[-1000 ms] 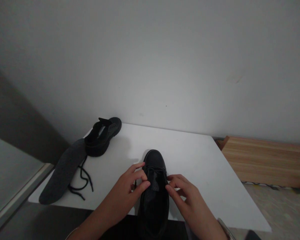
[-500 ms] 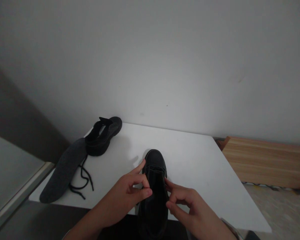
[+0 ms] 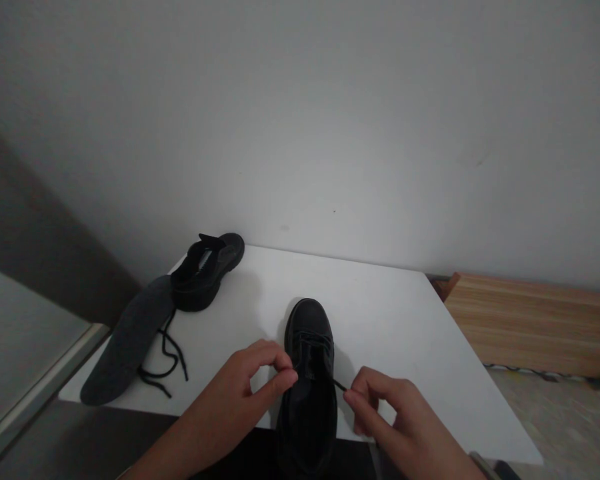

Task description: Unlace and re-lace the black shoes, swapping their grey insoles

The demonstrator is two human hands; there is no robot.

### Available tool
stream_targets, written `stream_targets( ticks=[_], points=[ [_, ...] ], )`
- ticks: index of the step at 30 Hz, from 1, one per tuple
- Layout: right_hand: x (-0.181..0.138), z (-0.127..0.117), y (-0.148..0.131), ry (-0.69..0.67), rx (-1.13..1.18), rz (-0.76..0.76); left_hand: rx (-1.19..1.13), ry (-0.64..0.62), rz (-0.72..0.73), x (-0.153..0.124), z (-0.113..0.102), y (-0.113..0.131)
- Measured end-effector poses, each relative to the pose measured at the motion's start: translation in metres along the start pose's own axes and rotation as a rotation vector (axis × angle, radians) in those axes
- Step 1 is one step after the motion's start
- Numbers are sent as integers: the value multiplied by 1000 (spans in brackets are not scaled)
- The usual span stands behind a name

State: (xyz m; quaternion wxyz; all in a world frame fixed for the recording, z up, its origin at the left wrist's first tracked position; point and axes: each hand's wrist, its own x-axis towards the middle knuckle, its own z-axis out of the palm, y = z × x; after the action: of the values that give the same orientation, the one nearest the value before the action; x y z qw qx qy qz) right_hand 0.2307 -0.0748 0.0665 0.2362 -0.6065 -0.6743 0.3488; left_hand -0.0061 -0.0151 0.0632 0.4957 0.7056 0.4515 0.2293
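Near black shoe [image 3: 309, 390] sits at 6 o'clock in my view, toe pointing to 12, forepart over the white tabletop [image 3: 380, 317]. Heel end sinks into dark at the bottom edge, so its outline is hard to read; lining is mostly black on black.

My right hand [image 3: 397, 413], at the shoe's 3 o'clock: thumb and forefinger pinching a black lace [image 3: 339, 385], which runs taut from the shoe's opening toward 4 o'clock. Lace tip is hidden in the grip, remaining fingers curled behind.

My left hand [image 3: 245, 383], at 9 o'clock: thumb and forefinger tips brought close at the rim of the opening. Can't tell if they pinch lace, rim or nothing; the contact is too dark. Both forearms cut off at the bottom.

Second black shoe [image 3: 195, 295] at 10 to 11 o'clock from the near one, tongue up, toe toward 1. Its inside is only partly visible. Gray insole [image 3: 130, 340] at its 7 o'clock, with loose laces [image 3: 182, 364] just beside; where they start is hidden. Wood-grain board [image 3: 530, 320] at 2 to 3 o'clock, cropped by the frame
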Motion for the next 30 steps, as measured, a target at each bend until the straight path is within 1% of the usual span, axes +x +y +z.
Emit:
stream_targets(
  ticks=[2,5,8,9,13,15,18,21,24,26,28,30],
  points=[
    [-3,-1,-9,-39,32,-40,-58,-67,27,-7,2,3],
    [-5,2,-22,-45,90,-184,-138,-182,127,-14,7,10],
    [-3,5,-25,-55,149,-267,-121,-253,211,-12,9,14],
    [-2,6,-24,-28,159,-274,-106,-254,232,-9,8,14],
    [6,8,-14,185,169,-267,-62,-244,299,0,6,17],
    [10,12,-10,177,182,-296,-52,-252,328,3,6,21],
    [17,19,-9,97,225,-321,-38,-258,358,4,5,26],
    [22,22,-9,101,305,-306,-76,-260,367,4,2,26],
    [26,21,-5,191,455,-282,-145,-213,367,7,-3,19],
    [28,18,3,273,577,-210,-187,-142,340,10,-7,11],
    [30,14,13,364,690,-117,-255,-21,266,13,-11,0],
    [31,12,25,459,822,-44,-362,143,174,18,-13,-12]
  ],
)
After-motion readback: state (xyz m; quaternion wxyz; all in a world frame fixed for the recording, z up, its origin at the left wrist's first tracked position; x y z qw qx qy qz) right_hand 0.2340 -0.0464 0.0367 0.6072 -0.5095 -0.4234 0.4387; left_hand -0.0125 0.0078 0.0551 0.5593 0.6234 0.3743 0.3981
